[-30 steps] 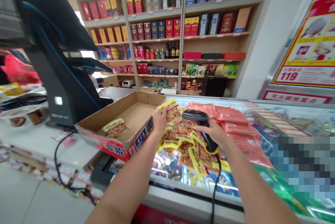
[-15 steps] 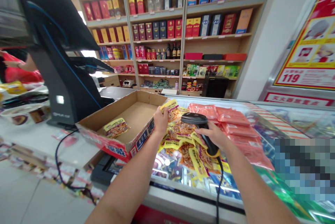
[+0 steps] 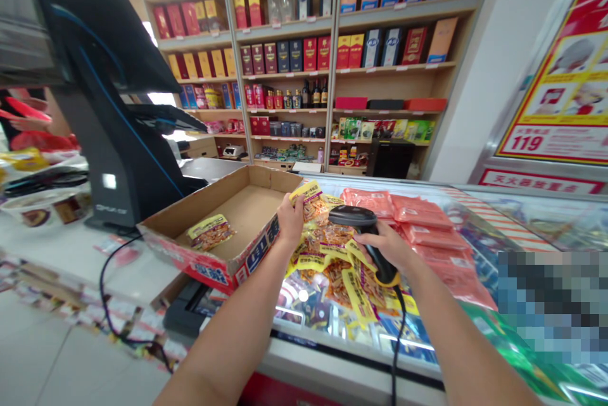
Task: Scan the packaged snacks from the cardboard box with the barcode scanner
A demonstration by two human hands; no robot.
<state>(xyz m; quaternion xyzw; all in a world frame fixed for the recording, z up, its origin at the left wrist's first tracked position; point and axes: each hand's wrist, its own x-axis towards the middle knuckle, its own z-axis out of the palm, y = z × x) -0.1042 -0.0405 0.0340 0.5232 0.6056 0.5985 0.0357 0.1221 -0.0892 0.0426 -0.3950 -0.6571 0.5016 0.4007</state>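
My left hand point(image 3: 290, 219) is closed on a yellow snack packet point(image 3: 311, 197), at the right rim of an open cardboard box point(image 3: 190, 259). In my right hand point(image 3: 387, 244) is a black barcode scanner point(image 3: 354, 216), its head pointing left toward that packet. Its cable hangs down over the counter front. Beneath both hands spreads a pile of similar yellow snack packets point(image 3: 358, 295) on the glass counter. One snack packet point(image 3: 211, 232) lies inside the box.
Stacked pink packets point(image 3: 439, 235) lie right of the pile, with green packaging point(image 3: 517, 342) nearer me. At left stands a black register monitor point(image 3: 123, 133). Shelves of boxed goods point(image 3: 289, 54) line the back. Another person's hand point(image 3: 28, 118) shows at the far left.
My hands, the scanner and the held packet stay almost in place. At the far left, the other person's hand and a red item have shifted.
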